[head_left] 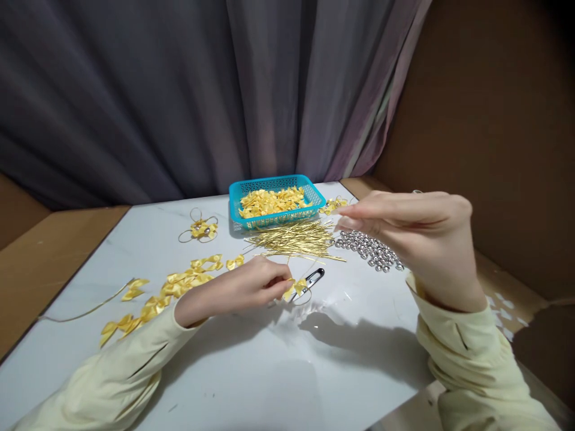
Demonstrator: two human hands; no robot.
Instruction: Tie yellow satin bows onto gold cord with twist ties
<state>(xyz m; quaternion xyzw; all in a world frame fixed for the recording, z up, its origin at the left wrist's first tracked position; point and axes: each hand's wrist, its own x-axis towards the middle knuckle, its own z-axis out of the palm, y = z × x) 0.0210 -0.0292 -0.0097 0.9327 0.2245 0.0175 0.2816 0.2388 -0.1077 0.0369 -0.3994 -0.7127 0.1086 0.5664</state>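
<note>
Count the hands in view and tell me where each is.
2: the left hand, low over the table, at a yellow bow; the right hand, raised near the silver beads. No others show.

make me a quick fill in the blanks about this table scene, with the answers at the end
The left hand holds a bow coloured ____.
The blue basket contains a heap of ribbon ____.
From the person's view, the silver beads lie to the ____ of the golden wires.
Behind the white table hangs a grey ____.

Missing words: yellow; bows; right; curtain.
</note>
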